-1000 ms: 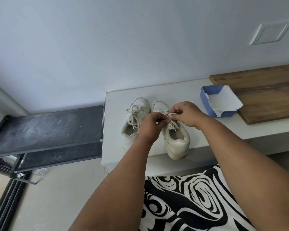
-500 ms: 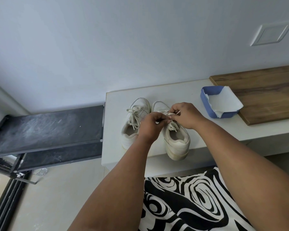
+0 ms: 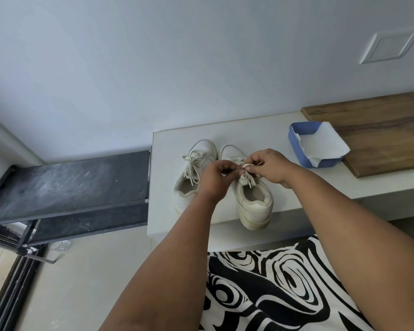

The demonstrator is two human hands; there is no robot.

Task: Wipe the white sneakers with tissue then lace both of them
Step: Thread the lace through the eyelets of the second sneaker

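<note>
White ledge [image 3: 285,130] against a pale grey wall, wooden board [image 3: 378,130] laid over its 3 o'clock end, dark sloping shoe rack [image 3: 67,185] off at 9 o'clock. Black-and-white swirl fabric [image 3: 273,290] filling the 6 o'clock foreground.

Two white sneakers side by side near the ledge's front edge, toes toward the wall at 12 o'clock, heels toward the viewer. Left sneaker [image 3: 196,168] apparently already laced: cream laces crossed up the tongue, ends lying loose over the opening. Right sneaker [image 3: 253,199] under both hands, heel just overhanging the edge; lower eyelets threaded, top rows hidden by fingers.

Left hand [image 3: 215,177] curled, thumb and forefinger pinching a lace strand above the tongue. Right hand [image 3: 270,166] likewise curled, pinching the other lace end, a short tip poking out between the fingertips. Hands nearly touching over the shoe's throat.

Blue tissue box [image 3: 299,142] at 2 o'clock from the shoes, one sheet pulled up and draped over the rim; no loose tissue in either hand. Wiping likely finished, judging by clean-looking uppers, though faint yellowing visible along the right sole. Remaining, by the look of it: last eyelets or the tie on the right sneaker, perhaps a bow on the left.

Uppers smooth, off-white, slightly creased; laces flat and cream-toned.
</note>
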